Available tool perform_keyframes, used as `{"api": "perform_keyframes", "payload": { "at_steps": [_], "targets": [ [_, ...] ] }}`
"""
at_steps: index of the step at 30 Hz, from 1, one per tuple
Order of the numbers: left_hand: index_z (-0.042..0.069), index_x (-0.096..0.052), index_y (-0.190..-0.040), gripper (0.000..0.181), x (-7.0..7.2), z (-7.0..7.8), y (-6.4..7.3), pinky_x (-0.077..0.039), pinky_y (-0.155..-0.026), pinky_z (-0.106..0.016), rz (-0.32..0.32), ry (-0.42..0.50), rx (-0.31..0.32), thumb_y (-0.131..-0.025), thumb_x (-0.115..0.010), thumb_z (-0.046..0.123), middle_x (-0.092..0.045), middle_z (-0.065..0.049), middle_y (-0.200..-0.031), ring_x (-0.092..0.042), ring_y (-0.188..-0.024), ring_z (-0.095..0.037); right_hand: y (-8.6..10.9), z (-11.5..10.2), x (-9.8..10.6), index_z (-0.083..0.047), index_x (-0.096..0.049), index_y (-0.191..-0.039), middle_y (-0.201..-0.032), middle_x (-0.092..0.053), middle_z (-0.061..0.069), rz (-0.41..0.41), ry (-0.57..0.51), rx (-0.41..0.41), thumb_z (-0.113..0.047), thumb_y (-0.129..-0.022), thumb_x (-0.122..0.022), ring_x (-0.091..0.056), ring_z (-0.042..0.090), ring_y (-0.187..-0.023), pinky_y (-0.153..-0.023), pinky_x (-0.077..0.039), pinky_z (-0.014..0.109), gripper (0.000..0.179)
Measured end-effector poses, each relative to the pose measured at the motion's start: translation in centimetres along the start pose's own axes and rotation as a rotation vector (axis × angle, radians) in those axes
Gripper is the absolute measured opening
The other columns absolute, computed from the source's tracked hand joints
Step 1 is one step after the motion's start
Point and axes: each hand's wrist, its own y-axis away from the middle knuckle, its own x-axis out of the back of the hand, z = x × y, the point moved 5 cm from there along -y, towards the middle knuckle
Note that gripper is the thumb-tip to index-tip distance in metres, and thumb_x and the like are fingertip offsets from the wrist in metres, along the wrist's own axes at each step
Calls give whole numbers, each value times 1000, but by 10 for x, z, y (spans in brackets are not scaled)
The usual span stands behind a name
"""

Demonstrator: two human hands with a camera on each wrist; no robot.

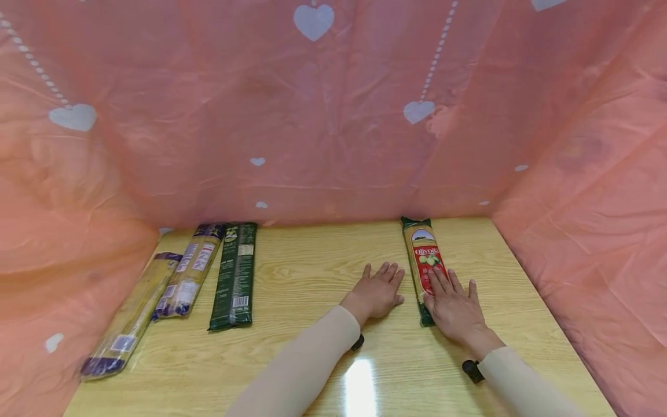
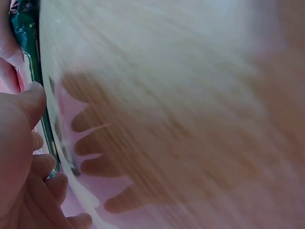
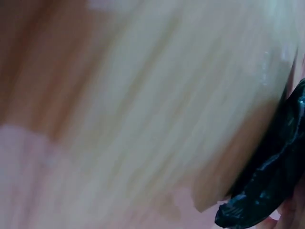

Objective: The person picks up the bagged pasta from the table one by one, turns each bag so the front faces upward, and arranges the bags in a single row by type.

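Note:
A pasta packet with a red label, a window of yellow contents and dark green ends lies flat at the right of the wooden table. My right hand rests on its lower part, fingers extended. Just left of the packet is my left hand, palm down with its fingers spread and holding nothing. In the left wrist view, the left hand is beside the packet's green edge. The right wrist view has the packet's dark green end at lower right, with a bit of the right hand behind it.
At the left lie a dark green packet and two see-through pasta packets, one upper and one lower, both with purple ends. A pink sheet with hearts encloses the back and sides of the glossy table.

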Motion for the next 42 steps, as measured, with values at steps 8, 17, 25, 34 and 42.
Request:
{"api": "perform_keyframes", "payload": {
  "at_steps": [8, 17, 25, 34, 42],
  "targets": [
    [23, -17, -171, 72, -7, -7, 7, -14, -132, -52, -20, 28, 16, -111, -40, 55, -15, 2, -178, -11, -165, -18, -6, 19, 0, 1, -34, -163, -171, -29, 24, -17, -20, -10, -39, -113, -42, -21, 51, -157, -117, -7, 82, 65],
    [27, -16, -171, 73, -10, -7, 10, -12, -133, -50, -29, 58, 11, -110, -39, 58, -13, 4, -178, -8, -165, -16, -4, 39, -1, 1, -27, -165, -171, -25, 27, -36, -54, -29, -45, -114, -34, -19, 55, -155, -114, -5, 84, 69],
    [27, -16, -171, 73, -11, -18, 17, -12, -133, -50, -22, 82, 30, -110, -40, 59, -13, 3, -178, -8, -165, -16, -4, 46, -1, 3, -26, -165, -170, -24, 29, -46, -69, -37, -45, -115, -31, -20, 58, -154, -112, -7, 86, 70],
    [22, -18, -171, 71, -2, -55, 37, -12, -132, -55, 33, 130, 70, -112, -40, 54, -16, -3, -178, -9, -165, -21, -4, 48, 0, 6, -24, -164, -169, -23, 32, -55, -113, -40, -43, -115, -31, -19, 59, -153, -109, -10, 87, 70],
    [16, -19, -171, 69, 16, -124, 82, -11, -131, -58, 150, 221, 172, -113, -43, 47, -17, -9, -177, -9, -165, -26, -7, 43, 2, 8, -28, -162, -167, -25, 34, -36, -131, -35, -37, -114, -35, -21, 60, -151, -108, -14, 87, 67]
  ]
}}
